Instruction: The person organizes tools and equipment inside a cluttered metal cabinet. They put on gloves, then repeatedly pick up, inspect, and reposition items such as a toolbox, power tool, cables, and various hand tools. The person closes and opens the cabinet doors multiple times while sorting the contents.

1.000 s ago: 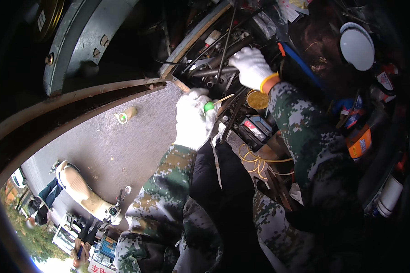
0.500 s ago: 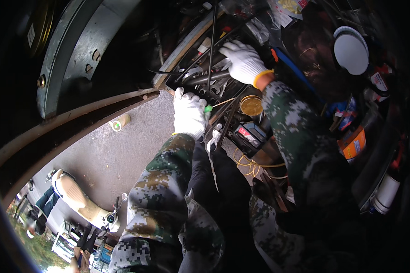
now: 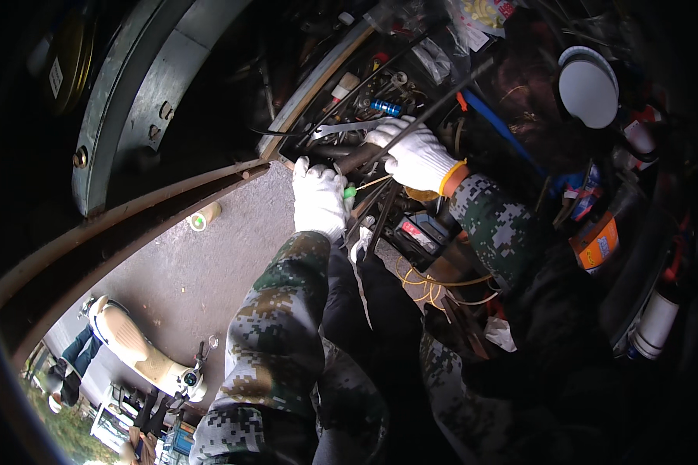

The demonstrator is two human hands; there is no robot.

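Just below the right-rising pipe, I hold the green tool in the closed left hand, shaft pointing right. The right hand, nearer, covers the pipe's upper-right end, fingers part-curled; its grip I cannot tell.

Daylight from lower left brightens grey pavement and my white-gloved left fingers; right side dim, fisheye rim bowed, blackened.
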